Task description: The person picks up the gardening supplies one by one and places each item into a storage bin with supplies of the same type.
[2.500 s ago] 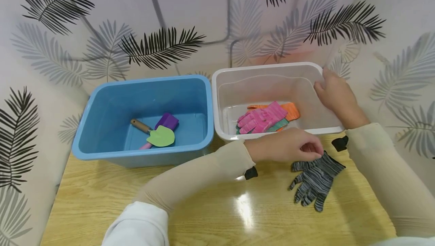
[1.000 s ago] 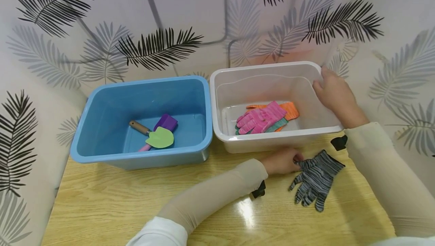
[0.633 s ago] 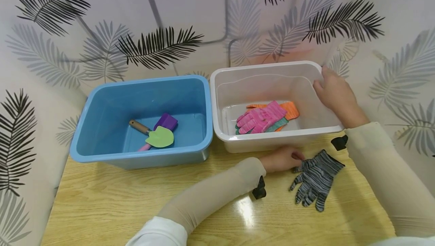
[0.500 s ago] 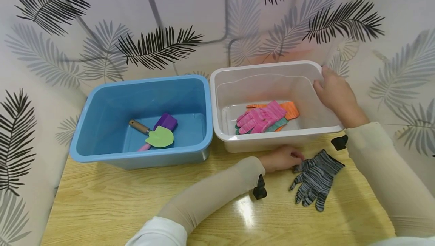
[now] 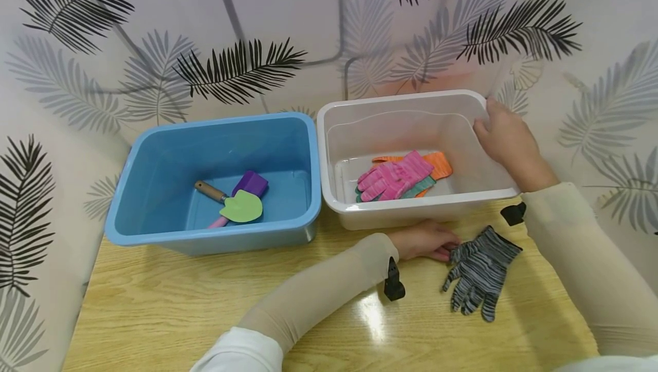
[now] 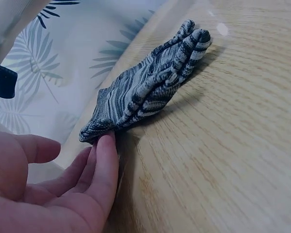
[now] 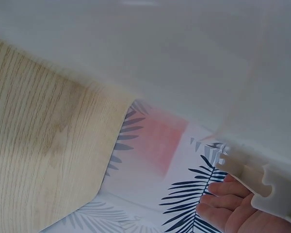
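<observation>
A grey-and-black striped knit glove (image 5: 480, 274) lies on the table in front of the white bin (image 5: 421, 205). My left hand (image 5: 422, 240) is beside it, fingertips right at the glove's thumb. In the left wrist view the fingers of my left hand (image 6: 63, 189) stretch out with their tips tucked at the underside of the striped glove (image 6: 140, 87), and the thumb stands apart from it. My right hand (image 5: 511, 140) grips the right rim of the white bin. Seen from the right wrist, that hand's fingers (image 7: 220, 206) curl beneath the rim.
Pink (image 5: 393, 178), orange (image 5: 441, 165) and green (image 5: 418, 188) gloves lie piled inside the white bin. Left of it stands a blue bin (image 5: 205, 235) holding a green-bladed hand trowel (image 5: 241, 207) and a purple tool (image 5: 251, 183). A leaf-print cloth (image 5: 319, 29) hangs behind.
My left hand has come down from in front of the white bin to the striped glove, which has shifted slightly to the right. The right hand has kept its grip on the bin.
</observation>
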A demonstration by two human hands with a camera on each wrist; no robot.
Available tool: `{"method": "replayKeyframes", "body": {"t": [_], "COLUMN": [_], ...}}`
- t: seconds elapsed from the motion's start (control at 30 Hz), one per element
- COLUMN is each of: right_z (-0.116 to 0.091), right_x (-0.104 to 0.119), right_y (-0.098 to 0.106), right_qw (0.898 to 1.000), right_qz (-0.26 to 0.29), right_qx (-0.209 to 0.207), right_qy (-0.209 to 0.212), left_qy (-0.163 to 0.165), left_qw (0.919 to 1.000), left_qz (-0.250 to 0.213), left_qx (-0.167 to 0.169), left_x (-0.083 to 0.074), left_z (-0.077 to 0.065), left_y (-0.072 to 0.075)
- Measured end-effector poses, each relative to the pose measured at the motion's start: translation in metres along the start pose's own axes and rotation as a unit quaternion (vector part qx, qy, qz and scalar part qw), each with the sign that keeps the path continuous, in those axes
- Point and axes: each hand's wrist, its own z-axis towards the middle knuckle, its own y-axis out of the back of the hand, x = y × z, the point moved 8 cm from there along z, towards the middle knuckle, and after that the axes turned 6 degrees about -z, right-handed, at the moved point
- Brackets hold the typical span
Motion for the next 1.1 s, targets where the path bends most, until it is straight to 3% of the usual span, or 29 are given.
{"method": "replayKeyframes", "body": {"t": [0.57,0.9,1.1], "right_z": [-0.0007,-0.0001,-0.0001], "right_x": [0.0003,0.0010,0.0008], "right_y": [0.0003,0.0017,0.0009], "right_qw": [1.000,1.000,1.000], "right_qz": [0.003,-0.005,0.000], "right_qx": [0.001,-0.006,-0.005], "right_qy": [0.004,0.007,0.008], "left_qy": [0.018,0.004,-0.004], "left_qw": [0.9998,0.9995,0.9995], "left_qz": [-0.004,-0.028,-0.019], "left_qx": [-0.007,0.016,0.023], "left_x": [0.0057,0.0076,0.0060], "left_z": [0.0039,0.0064,0.0045], "left_y": [0.0004,-0.0020,-0.0034]}}
